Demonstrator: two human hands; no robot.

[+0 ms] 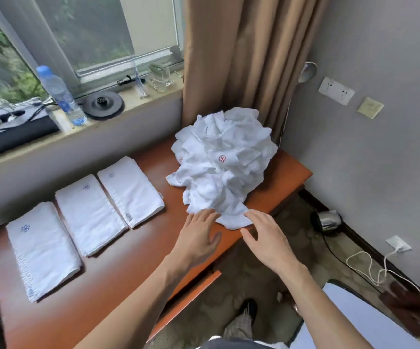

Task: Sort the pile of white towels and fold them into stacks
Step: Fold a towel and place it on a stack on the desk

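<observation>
A crumpled pile of white towels, some with a red flower mark, sits at the right end of the brown wooden table. Three folded white towels with blue flower marks lie in a row to the left: one at the left, one in the middle, one nearest the pile. My left hand reaches out with straight fingers, its tips at the pile's near edge. My right hand is spread beside it, fingertips touching the lowest towel corner. Neither hand holds anything.
A windowsill behind the table carries a water bottle, a black round base, a glass and a dark box. A tan curtain hangs behind the pile. On the floor at right lie a kettle and white cables.
</observation>
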